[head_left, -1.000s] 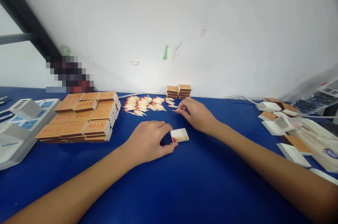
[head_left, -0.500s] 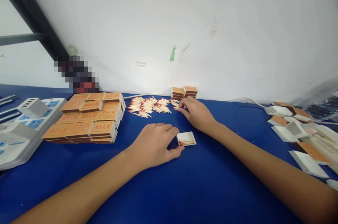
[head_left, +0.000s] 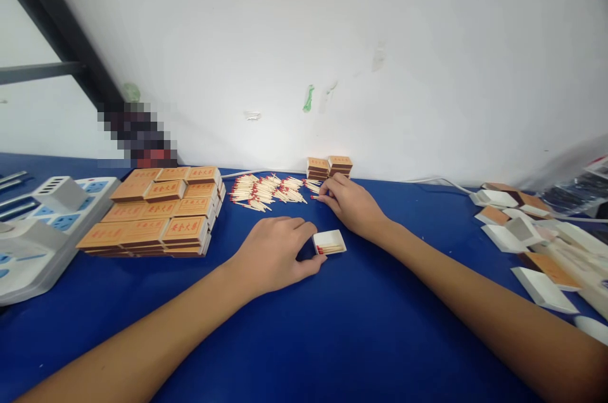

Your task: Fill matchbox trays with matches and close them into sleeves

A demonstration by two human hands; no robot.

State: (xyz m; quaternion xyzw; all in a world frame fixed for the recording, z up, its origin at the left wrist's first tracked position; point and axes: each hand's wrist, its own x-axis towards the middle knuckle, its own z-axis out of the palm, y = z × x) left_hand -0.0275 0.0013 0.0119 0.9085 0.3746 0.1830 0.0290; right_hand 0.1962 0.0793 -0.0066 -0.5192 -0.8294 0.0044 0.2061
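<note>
My left hand grips the left end of a small white matchbox tray between thumb and fingers, on the blue table. Several red-headed matches lie along the tray's near side. Farther back, my right hand is closed in a pinch, and the red tip of a match sticks out from its fingertips. Just left of that hand, a wide heap of loose matches lies on the table.
Stacked orange matchboxes stand at left, beside a white power strip. Two small matchbox stacks stand against the wall behind my right hand. Open trays and sleeves lie scattered at right. A white cable runs along the wall.
My left hand and the tray have shifted slightly back and left. The right hand has drawn a match a little away from the heap, with its red tip now showing apart.
</note>
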